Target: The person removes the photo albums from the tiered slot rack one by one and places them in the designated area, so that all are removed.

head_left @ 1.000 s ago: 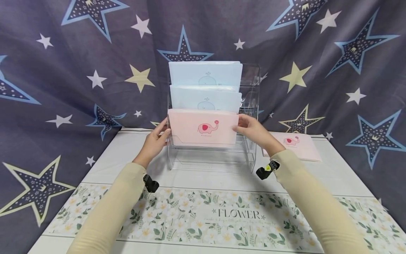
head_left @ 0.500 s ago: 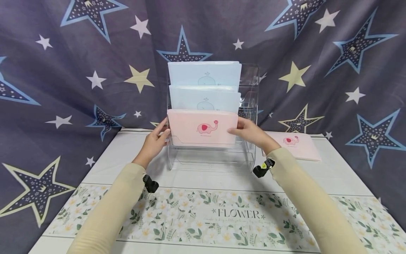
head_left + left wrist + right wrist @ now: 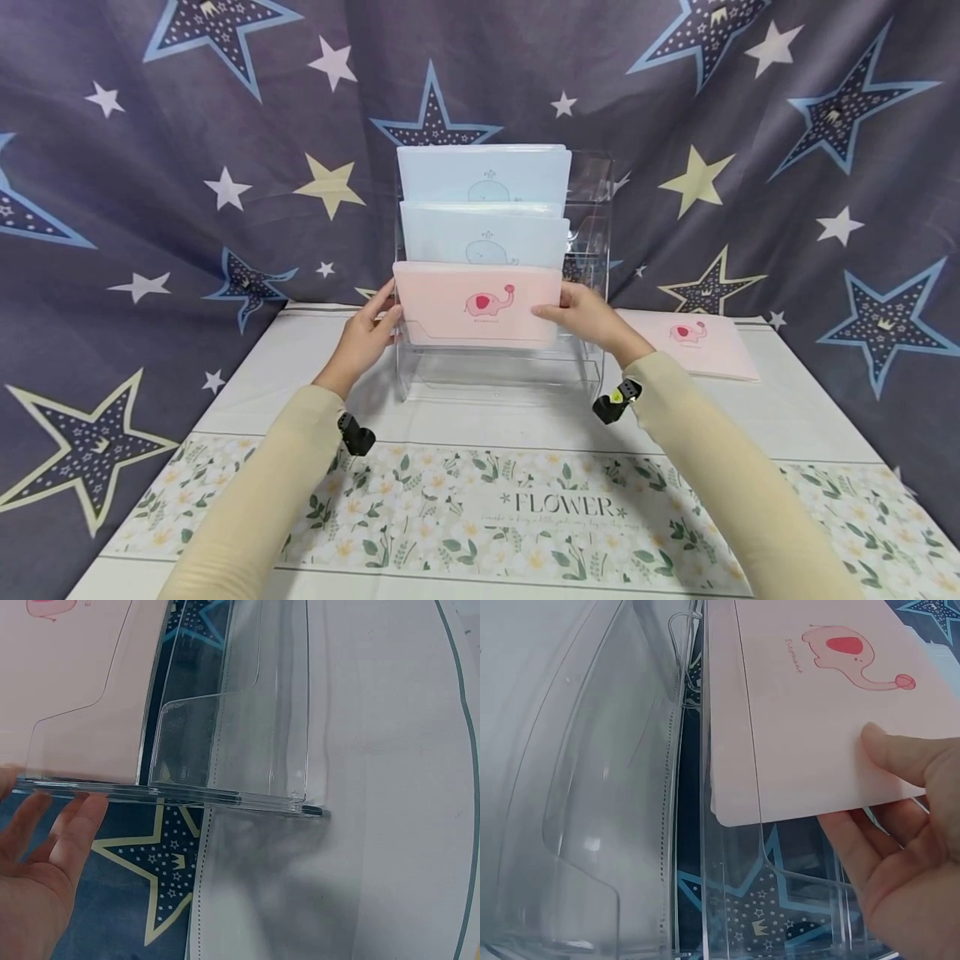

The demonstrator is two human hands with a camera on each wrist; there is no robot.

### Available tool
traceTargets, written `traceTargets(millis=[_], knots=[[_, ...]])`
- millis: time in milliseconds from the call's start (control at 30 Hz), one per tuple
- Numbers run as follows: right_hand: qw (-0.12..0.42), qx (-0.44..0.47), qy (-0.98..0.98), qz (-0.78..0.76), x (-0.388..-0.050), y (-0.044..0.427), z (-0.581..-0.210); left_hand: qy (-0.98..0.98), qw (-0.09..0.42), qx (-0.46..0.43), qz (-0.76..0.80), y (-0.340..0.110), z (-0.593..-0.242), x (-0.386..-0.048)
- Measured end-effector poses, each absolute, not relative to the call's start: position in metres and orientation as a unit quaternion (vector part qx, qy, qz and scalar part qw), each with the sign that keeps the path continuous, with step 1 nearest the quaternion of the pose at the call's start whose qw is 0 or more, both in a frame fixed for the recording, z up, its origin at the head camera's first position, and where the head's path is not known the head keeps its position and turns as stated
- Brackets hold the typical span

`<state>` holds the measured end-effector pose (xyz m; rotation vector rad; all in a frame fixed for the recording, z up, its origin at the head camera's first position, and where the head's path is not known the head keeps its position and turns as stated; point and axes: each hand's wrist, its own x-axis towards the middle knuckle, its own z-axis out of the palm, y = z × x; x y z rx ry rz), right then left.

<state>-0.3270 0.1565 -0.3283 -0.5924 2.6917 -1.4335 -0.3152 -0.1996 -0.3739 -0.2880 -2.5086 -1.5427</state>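
A pink folder (image 3: 480,304) with a red elephant print stands in a tier of a clear acrylic rack (image 3: 495,387). My right hand (image 3: 592,312) pinches its right edge, thumb on the front and fingers behind, as the right wrist view shows on the pink folder (image 3: 817,735). My left hand (image 3: 363,342) touches the rack's left side panel. In the left wrist view, fingertips of the left hand (image 3: 45,877) rest against the outer face of that panel (image 3: 225,796). Light blue folders (image 3: 483,237) with whale prints stand in the tiers behind.
More pink folders (image 3: 708,346) lie flat on the table to the right of the rack. A white cloth with a floral band (image 3: 420,517) covers the table. Behind the rack hangs a dark curtain (image 3: 285,108) with stars.
My right hand has slid left along the pink folder's edge. The folder's top edge has dropped a little and moved slightly left. My left hand has stayed at the rack's side.
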Motion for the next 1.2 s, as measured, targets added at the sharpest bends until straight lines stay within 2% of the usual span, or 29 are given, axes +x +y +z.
traceTargets(millis=[333, 1200], knots=[[-0.017, -0.181, 0.87, -0.459, -0.326, 0.158, -0.33, -0.842, 0.087, -0.1, -0.523, -0.199, -0.373, -0.314], [-0.054, -0.219, 0.829, -0.512, -0.307, 0.191, -0.302, -0.841, 0.095, -0.098, -0.523, -0.198, -0.374, -0.315]])
